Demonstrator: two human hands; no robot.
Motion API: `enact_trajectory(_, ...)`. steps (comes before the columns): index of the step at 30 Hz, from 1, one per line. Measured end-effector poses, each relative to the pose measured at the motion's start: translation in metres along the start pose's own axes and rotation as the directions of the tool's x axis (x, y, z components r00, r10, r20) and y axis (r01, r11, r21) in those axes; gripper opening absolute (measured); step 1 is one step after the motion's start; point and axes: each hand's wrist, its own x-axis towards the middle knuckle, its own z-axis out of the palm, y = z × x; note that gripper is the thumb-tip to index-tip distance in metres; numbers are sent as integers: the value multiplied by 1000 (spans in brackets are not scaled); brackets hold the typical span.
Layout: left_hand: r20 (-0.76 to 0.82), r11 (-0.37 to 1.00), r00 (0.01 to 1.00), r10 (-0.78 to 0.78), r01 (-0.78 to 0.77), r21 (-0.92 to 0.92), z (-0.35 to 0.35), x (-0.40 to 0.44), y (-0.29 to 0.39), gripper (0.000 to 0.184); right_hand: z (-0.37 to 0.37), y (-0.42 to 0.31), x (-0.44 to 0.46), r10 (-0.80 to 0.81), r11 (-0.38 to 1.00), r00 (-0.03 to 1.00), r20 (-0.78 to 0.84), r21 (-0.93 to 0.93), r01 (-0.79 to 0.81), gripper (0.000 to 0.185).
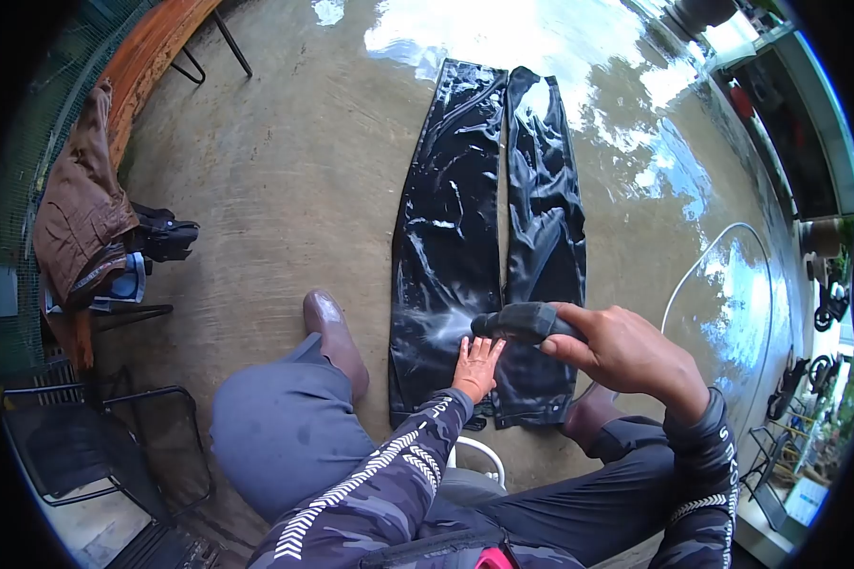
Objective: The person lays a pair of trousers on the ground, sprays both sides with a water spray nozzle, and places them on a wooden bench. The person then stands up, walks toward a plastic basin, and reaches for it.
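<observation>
Wet black trousers [446,237] lie spread flat on the wet concrete floor, legs pointing away from me. My right hand [626,351] is wrapped round a dark spray nozzle [517,322], held above the trousers near the waist end and pointing left. A whitish spray or foam patch shows on the cloth just left of the nozzle tip. My left hand [477,365] rests on the trousers just below the nozzle, fingers spread and empty.
My boots [335,341] stand either side of the trousers. A pale hose [669,302] curves over the floor [256,190] at the right. At the left are a black metal chair [85,446] and a brown jacket [85,209] hanging by a wooden edge.
</observation>
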Motion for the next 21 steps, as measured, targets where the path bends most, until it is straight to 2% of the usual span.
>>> enact_trajectory(1, 70, 1000, 997, -22, 23, -17, 2, 2, 1, 112, 2, 1, 1, -9, 1000, 999, 45, -6, 9, 48)
enact_trajectory(2, 70, 1000, 997, -21, 22, -17, 6, 1, 1, 112, 5, 1, 2, -7, 1000, 999, 45, -6, 8, 48)
enact_trajectory(4, -132, 999, 991, 11, -5, 49, 1, -5, 2, 106, 10, 2, 5, -43, 997, 995, -89, 66, 49, 49)
enact_trajectory(5, -251, 995, 967, 43, -18, 99, -2, -6, 3, 83, 15, 6, 7, -41, 997, 995, -90, 66, 47, 49)
enact_trajectory(7, -269, 995, 962, 43, -18, 97, 5, 1, 1, 79, 22, 14, 11, -68, 987, 921, -384, 110, 118, 48)
enact_trajectory(8, -290, 995, 956, 43, -16, 95, 7, 5, 0, 76, 19, 16, 10, -66, 987, 920, -385, 110, 116, 48)
enact_trajectory(9, -351, 997, 935, 40, -12, 81, 4, 9, 0, 58, 15, 18, 11, -29, 989, 918, -396, 124, 85, 49)
enact_trajectory(10, -351, 997, 935, 42, -16, 78, 0, 15, 0, 58, 10, 18, 12, 8, 989, 914, -406, 138, 53, 49)
enact_trajectory(12, -271, 999, 962, 40, -35, 23, 0, 24, 0, 39, -3, 17, 8, 70, 989, 932, -356, 144, -19, 49)
enact_trajectory(13, -387, 996, 918, 88, -84, 28, 2, 29, -3, 39, -9, 21, 7, 85, 988, 939, -334, 148, -37, 49)
enact_trajectory(14, -393, 996, 915, 89, -86, 24, 3, 33, -5, 39, -12, 22, 6, 98, 987, 945, -313, 153, -52, 49)
enact_trajectory(16, -266, 994, 959, 99, -105, -7, -2, 35, -6, 35, -14, 24, 4, 100, 985, 926, -364, 167, -40, 48)
enact_trajectory(17, -207, 992, 970, 123, -127, -3, -5, 34, -7, 32, -13, 29, 5, 133, 978, 894, -427, 202, -49, 47)
enact_trajectory(18, -216, 993, 969, 119, -122, -1, -7, 34, -6, 32, -13, 34, 6, 166, 970, 856, -489, 238, -53, 47)
enact_trajectory(19, -130, 989, 980, 151, -149, 21, -9, 33, -3, 31, -11, 41, 8, 152, 970, 830, -537, 244, -20, 45)
enact_trajectory(21, 3, 975, 975, 222, -222, 28, -12, 30, 1, 31, -12, 45, 8, 166, 962, 816, -554, 272, -11, 45)
